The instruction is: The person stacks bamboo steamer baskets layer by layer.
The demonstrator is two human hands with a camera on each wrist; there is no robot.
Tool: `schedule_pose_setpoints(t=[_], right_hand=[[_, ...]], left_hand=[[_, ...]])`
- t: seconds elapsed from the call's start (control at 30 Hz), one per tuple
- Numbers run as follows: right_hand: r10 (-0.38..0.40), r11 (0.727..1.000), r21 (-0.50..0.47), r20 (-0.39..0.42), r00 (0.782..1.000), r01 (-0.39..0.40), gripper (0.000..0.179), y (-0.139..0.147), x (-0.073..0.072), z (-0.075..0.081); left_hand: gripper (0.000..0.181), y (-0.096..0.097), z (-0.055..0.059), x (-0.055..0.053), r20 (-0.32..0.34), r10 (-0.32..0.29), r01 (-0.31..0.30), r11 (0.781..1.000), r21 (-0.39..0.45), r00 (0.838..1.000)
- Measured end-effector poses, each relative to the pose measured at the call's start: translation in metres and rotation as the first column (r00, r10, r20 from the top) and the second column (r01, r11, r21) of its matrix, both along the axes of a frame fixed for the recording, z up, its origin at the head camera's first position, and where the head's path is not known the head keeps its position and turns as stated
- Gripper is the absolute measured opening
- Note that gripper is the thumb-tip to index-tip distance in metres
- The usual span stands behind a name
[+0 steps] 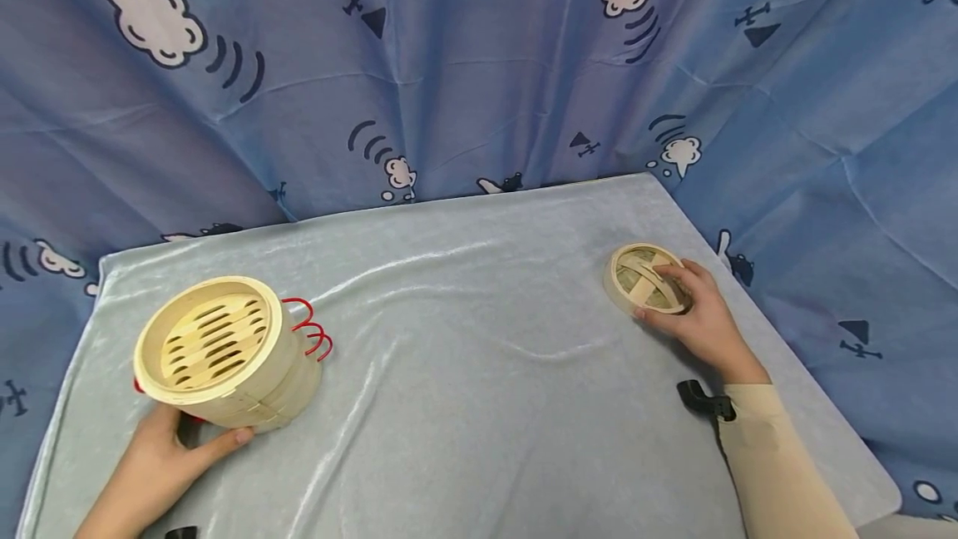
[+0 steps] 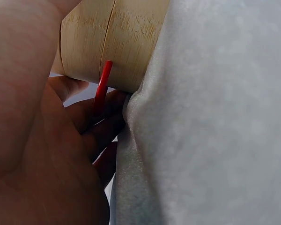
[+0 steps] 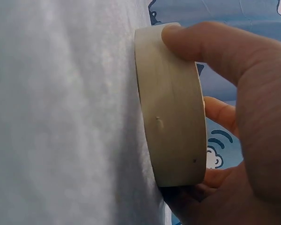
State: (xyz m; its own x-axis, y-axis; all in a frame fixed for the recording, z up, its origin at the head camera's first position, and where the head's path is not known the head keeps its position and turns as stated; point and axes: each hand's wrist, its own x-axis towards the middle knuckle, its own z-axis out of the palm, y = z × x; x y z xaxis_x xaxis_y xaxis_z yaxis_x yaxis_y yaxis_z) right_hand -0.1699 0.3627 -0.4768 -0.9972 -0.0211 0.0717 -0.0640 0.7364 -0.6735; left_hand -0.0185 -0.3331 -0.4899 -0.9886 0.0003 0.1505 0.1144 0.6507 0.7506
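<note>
A round bamboo steamer [image 1: 269, 381] of stacked tiers stands at the left of the table, its slotted slatted tray [image 1: 217, 335] facing up. Red wire loops [image 1: 318, 335] stick out from its right side. My left hand [image 1: 160, 452] grips the steamer low on its near side, the thumb along the front and the fingers round the left. Seen from the left wrist, a red loop [image 2: 103, 86] hangs by those fingers. Over at the right, my right hand [image 1: 699, 318] holds a shallow bamboo lid [image 3: 171, 112] with a woven top by its rim, thumb and fingers spread across it.
A pale grey velvet cloth [image 1: 479, 356] with creases covers the table. Blue printed curtains [image 1: 464, 65] hang behind and along the right side. A black strap piece [image 1: 703, 399] sits at my right wrist.
</note>
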Motion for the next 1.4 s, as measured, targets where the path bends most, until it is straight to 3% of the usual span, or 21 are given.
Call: schedule_pose_setpoints(t=[0.43, 1.0, 1.4], right_hand=[[0.023, 1.0, -0.02, 0.016, 1.0, -0.023, 0.076, -0.006, -0.002, 0.007], [0.009, 0.999, -0.03, -0.056, 0.998, -0.011, 0.077, -0.011, -0.003, 0.028], [0.106, 0.993, -0.027, -0.137, 0.985, -0.111, 0.076, -0.032, -0.021, 0.045]], left_hand=[[0.095, -0.002, 0.001, 0.003, -0.002, 0.032, -0.032, 0.999, -0.014, 0.999], [0.095, 0.0, 0.001, -0.001, -0.031, 0.024, -0.024, 1.0, -0.018, 0.999], [0.092, 0.001, 0.001, 0.0, -0.046, 0.023, -0.024, 0.999, -0.02, 0.999]])
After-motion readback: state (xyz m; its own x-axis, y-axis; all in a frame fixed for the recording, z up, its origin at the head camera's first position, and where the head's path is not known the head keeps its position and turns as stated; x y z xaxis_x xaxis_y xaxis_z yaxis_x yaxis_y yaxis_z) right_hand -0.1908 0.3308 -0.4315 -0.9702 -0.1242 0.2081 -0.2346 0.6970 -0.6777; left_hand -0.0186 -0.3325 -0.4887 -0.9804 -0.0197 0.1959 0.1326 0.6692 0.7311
